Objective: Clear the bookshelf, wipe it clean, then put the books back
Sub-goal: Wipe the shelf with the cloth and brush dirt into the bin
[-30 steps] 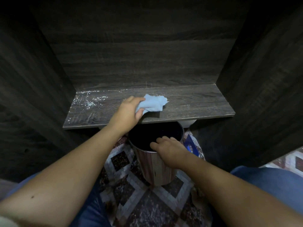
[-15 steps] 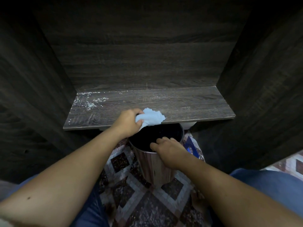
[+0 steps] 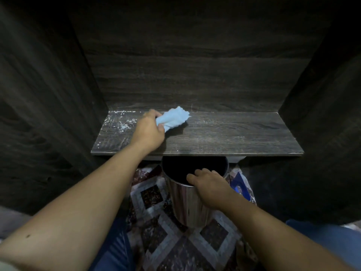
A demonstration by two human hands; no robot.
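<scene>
while left hand [image 3: 148,132] clutches blue cloth [image 3: 174,119] on dusty dark shelf [image 3: 234,133], right hand [image 3: 211,186] grips metal bin [image 3: 187,204], patterned rug [image 3: 175,251] beneath

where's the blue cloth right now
In the head view the blue cloth is on the shelf board, left of centre near the back, gripped by the left hand just right of the white dust patch.

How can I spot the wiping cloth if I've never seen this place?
Look at the dark wooden shelf. Near its back, left of middle, the left hand grips a crumpled cloth. It is the only pale blue thing on that shelf.
</scene>
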